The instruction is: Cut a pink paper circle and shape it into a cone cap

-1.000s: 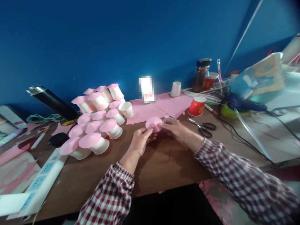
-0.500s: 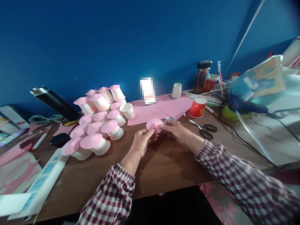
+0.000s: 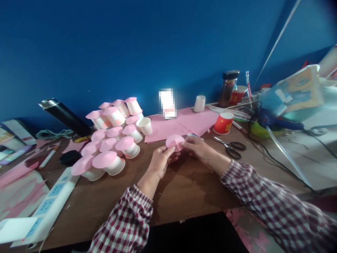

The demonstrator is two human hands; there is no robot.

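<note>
Both hands hold one small pink paper disc (image 3: 174, 141) just above the brown table (image 3: 184, 189). My left hand (image 3: 161, 161) pinches its lower left edge. My right hand (image 3: 198, 149) grips its right edge. The disc looks bent into a shallow cone with a slit in it. To the left lies a pile of white paper cups with pink paper tops (image 3: 110, 137), most tipped on their sides. One open white cup (image 3: 144, 125) sits at the pile's right end.
Pink paper sheets (image 3: 184, 123) lie behind the hands. A red cup (image 3: 223, 123), scissors (image 3: 231, 147), a blue glue gun (image 3: 273, 121) with cables, and a jar (image 3: 228, 88) stand to the right. A white power strip (image 3: 50, 196) and black flask (image 3: 65, 116) are on the left.
The hands and the pink disc keep the same grip. The view has shifted slightly, so everything sits a little lower and further right in the frame.
</note>
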